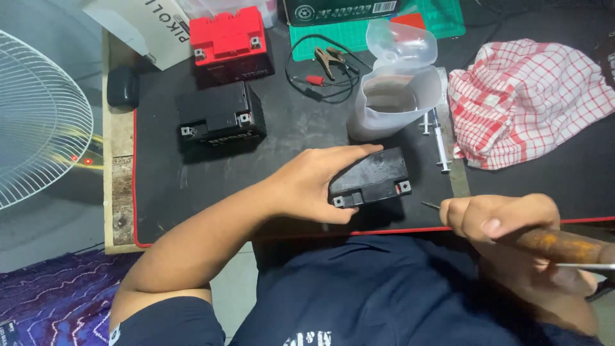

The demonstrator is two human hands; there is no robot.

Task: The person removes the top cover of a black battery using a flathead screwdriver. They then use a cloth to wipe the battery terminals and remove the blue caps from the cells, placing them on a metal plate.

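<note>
Black mat (192,192) on desk. Left hand (314,186) near front edge, fingers curled over black battery (371,182), gripping it. Right hand (496,218) fisted around rusty-handled tool (557,247), tip toward battery.

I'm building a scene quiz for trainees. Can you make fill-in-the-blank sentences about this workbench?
1. The left hand grips a ____ battery.
2. The right hand holds a rusty-handled ____.
3. The checked cloth is red and ____.
4. The battery farthest from the person is ____.

Missing: black; tool; white; red
</note>
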